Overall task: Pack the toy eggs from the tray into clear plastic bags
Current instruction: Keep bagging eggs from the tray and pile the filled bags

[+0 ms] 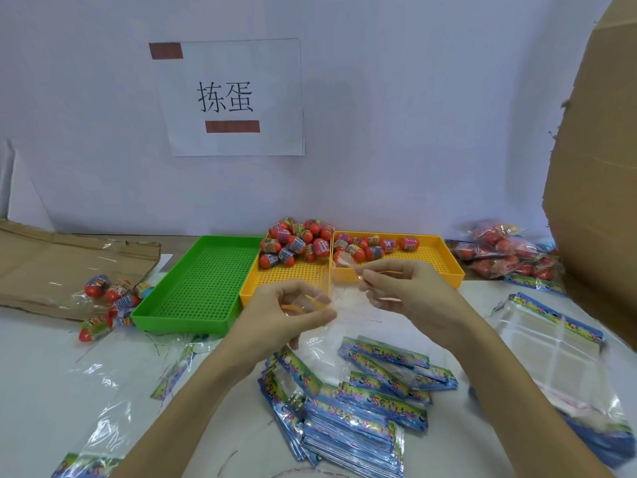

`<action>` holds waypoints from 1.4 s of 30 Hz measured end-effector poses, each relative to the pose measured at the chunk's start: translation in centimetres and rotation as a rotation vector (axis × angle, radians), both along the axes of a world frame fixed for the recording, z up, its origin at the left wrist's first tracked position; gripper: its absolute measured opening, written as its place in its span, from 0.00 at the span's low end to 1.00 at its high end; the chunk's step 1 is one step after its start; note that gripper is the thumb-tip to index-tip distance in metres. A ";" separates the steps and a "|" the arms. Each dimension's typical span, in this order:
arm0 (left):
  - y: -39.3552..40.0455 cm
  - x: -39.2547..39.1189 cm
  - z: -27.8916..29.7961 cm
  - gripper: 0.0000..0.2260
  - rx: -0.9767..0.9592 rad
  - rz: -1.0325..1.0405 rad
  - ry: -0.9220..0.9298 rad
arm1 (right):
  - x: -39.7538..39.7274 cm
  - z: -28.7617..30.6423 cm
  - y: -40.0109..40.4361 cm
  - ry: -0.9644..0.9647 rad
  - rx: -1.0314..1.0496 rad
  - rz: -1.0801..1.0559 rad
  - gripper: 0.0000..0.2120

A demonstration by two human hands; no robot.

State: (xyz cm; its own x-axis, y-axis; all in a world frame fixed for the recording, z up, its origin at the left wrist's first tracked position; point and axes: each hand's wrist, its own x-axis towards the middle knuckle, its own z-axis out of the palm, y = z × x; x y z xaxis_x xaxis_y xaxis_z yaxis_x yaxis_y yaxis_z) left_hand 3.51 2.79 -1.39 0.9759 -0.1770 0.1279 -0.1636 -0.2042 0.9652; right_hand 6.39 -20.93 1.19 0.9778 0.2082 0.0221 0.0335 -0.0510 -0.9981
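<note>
Several red toy eggs (300, 241) are heaped at the back of a yellow tray (286, 279), and more eggs (375, 248) lie in a second yellow tray (444, 260). In front of the trays, both hands hold one clear plastic bag (339, 298) above the table. My left hand (291, 313) pinches its left edge with curled fingers. My right hand (400, 286) pinches its upper right edge between thumb and fingertips. The bag looks empty and is hard to make out.
An empty green tray (193, 288) sits left of the yellow ones. Stacks of blue-headed bags (358, 401) lie below my hands, more bags (551, 343) at right. Packed eggs (506, 253) sit far right by a cardboard box (599, 167); loose bagged eggs (110, 294) lie at left.
</note>
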 end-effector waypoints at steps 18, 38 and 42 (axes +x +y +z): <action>-0.2 0.3 -1.0 0.16 0.706 0.107 -1.229 | -0.4 0.2 0.3 -0.126 -0.354 0.274 0.39; 0.6 0.6 -0.1 0.25 -0.154 0.188 -0.094 | -0.2 0.3 0.2 -0.469 -0.325 -0.016 0.06; 0.5 0.6 -0.4 0.18 -0.024 0.239 -0.222 | -0.2 0.7 -0.4 -0.376 -0.282 0.025 0.11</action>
